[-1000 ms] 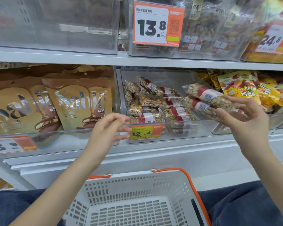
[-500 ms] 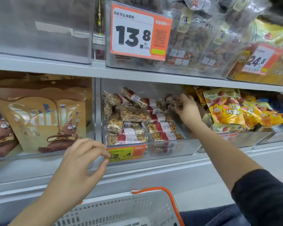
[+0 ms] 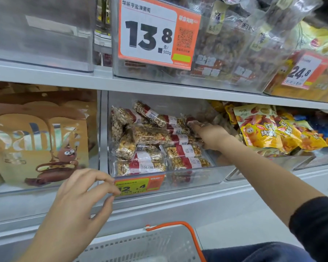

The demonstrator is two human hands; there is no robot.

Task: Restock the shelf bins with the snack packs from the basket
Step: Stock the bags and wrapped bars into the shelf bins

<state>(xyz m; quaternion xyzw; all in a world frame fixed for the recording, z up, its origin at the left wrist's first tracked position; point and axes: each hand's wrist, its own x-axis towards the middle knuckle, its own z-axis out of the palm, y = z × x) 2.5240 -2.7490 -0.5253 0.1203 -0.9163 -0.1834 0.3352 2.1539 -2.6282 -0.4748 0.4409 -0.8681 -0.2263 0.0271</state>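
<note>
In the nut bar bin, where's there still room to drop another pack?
Bare room lies along the bin's right wall, between the nut bars and the right hand's forearm. The left and middle are crowded, packs piled up to the front wall.

1. Snack packs (image 3: 180, 150): clear wrap, golden-brown nut filling, red-and-white label band.
2. Bin (image 3: 195, 176): transparent, colourless.
3. Bin price tag (image 3: 140, 184): orange with a yellow-green panel, black digits.
4. Upper price tag (image 3: 155, 33): white with an orange border, black digits.
5. Basket (image 3: 140, 246): white perforated grid, orange rim.
6. Pouches at left (image 3: 38, 144): tan and brown, with a brown cartoon figure.
7. Bags at right (image 3: 257, 127): yellow with red print.
8. Sleeve (image 3: 318, 227): black.
</note>
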